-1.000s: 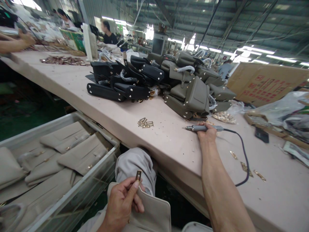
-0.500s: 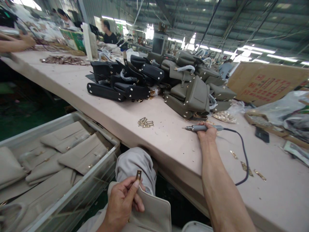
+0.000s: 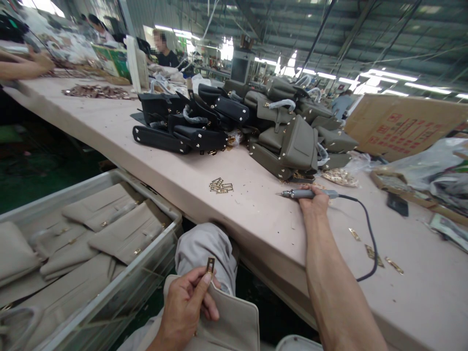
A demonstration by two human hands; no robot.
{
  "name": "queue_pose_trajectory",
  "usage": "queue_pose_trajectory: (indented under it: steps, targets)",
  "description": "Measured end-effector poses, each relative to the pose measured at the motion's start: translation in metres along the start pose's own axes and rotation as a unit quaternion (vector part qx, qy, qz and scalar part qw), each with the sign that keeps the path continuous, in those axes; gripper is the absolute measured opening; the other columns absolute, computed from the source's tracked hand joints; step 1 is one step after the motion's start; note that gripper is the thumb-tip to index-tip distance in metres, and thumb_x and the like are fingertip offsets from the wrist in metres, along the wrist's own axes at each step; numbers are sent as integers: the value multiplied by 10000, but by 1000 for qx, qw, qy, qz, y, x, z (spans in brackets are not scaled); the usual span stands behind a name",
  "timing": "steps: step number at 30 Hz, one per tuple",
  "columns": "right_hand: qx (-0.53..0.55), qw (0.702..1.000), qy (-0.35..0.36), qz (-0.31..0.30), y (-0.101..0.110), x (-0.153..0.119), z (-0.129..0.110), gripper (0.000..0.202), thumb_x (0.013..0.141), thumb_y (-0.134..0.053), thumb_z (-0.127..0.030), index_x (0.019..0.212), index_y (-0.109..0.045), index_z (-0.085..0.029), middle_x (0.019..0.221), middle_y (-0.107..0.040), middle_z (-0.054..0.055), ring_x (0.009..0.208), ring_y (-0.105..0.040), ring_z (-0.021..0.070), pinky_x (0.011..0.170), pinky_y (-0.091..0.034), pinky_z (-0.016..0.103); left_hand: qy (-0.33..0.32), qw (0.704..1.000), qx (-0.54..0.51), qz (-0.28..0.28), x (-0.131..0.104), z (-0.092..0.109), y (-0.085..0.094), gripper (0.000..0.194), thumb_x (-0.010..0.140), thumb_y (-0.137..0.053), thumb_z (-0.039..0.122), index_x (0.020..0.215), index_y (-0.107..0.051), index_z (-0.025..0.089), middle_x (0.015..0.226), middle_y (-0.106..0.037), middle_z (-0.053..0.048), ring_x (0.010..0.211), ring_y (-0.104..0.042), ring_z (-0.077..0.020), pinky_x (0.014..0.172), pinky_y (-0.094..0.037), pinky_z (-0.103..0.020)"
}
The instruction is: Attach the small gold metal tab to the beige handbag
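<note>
My left hand [image 3: 186,302] pinches a small gold metal plate [image 3: 210,265] between thumb and fingers, at the edge of a beige leather piece [image 3: 234,317] lying over my lap. My right hand [image 3: 315,199] is wrapped round a grey corded screwdriver [image 3: 331,193], whose tip points left just over the table [image 3: 263,214]. A small pile of gold plates [image 3: 220,185] lies to the left of that tip. Three groups of loose plates, one being a gold plate [image 3: 394,265], rest right of my forearm.
Black bags [image 3: 197,138] and olive bags [image 3: 298,146] are heaped across the table. A crate [image 3: 171,229] of beige bags stands at the left. A cardboard box [image 3: 405,124] is at the back right. Another person's forearm [image 3: 18,66] reaches in at the far left.
</note>
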State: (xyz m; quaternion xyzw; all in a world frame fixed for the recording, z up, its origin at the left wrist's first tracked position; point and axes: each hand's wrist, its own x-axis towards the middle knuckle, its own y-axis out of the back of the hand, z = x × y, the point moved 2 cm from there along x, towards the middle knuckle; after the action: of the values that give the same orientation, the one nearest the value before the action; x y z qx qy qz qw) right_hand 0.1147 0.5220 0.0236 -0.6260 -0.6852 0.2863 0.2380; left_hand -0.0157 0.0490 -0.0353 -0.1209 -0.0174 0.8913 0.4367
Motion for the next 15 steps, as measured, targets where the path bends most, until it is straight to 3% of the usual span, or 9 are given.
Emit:
queue_pose_trajectory:
  steps: [4,9,14,15]
  targets:
    - [27,999,-16,28,-6,-11,-6,228,877,-573,-65,875,-397,-210,802,-501,-37,609,-564,115,586,-614,271,10,1000,-3,1,1,-1,-2,577,909,-660,711,880,-704,136,455,-661,-84,356,-600,-162,409,-456,-169]
    - [60,998,-16,12,-24,-37,-26,208,808,-508,-6,895,-443,-185,862,-541,-11,651,-572,116,615,-627,299,28,999,-42,5,6,-9,-7,578,886,-657,703,863,-712,129,447,-656,-82,331,-583,-169,368,-446,-184]
    - [64,998,-24,9,-43,-77,-56,208,853,-426,-8,807,-501,-196,837,-510,14,613,-565,119,592,-582,286,42,998,-45,1,1,9,-11,445,884,-641,551,821,-717,117,456,-662,-72,341,-592,-157,375,-468,-182]
    - [48,998,-27,-20,-46,-89,-59,241,880,-396,-9,788,-521,-194,841,-503,22,633,-582,123,622,-587,294,35,998,-44,3,0,12,-11,424,883,-636,523,820,-722,112,473,-674,-74,352,-600,-154,387,-482,-182]
